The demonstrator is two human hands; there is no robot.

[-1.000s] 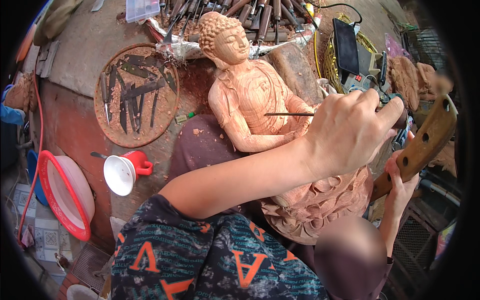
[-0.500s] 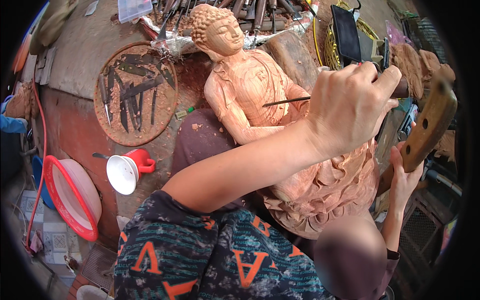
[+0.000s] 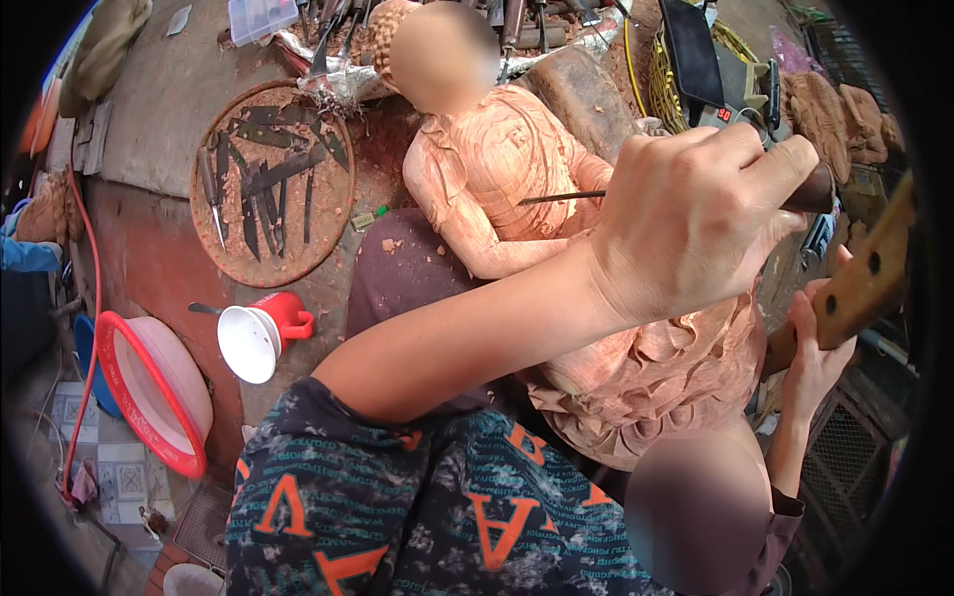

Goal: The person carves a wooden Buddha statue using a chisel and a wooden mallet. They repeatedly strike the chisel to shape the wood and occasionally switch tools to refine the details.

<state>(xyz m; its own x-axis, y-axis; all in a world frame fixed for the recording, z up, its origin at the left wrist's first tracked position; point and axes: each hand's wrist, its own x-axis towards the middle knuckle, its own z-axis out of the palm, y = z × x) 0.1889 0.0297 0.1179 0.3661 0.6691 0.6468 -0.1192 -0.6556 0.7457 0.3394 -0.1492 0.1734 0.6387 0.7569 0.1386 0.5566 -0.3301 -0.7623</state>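
A carved wooden seated statue (image 3: 517, 139) leans across in front of me, its petalled base toward the lower right. My left hand (image 3: 701, 219) is closed round a chisel (image 3: 561, 198), whose thin dark shaft points left, its tip at the statue's torso. The chisel's brown handle end sticks out to the right of my fist. On the far right my right hand (image 3: 817, 348) grips a flat wooden mallet (image 3: 863, 273) with round holes in it. The mallet is apart from the chisel handle, and its upper end runs into the dark rim.
A round tray (image 3: 202, 243) of blades and wood chips lies at left. Below it is a red and white cup (image 3: 248, 343) on its side, near a red-rimmed basin (image 3: 149, 397). More carving tools (image 3: 512, 30) lie behind the statue. A wood block (image 3: 581, 94) sits beside its shoulder.
The mallet in my right hand has swung outward to the right, farther from the chisel handle. My left hand and the chisel have shifted slightly; the grip is the same.
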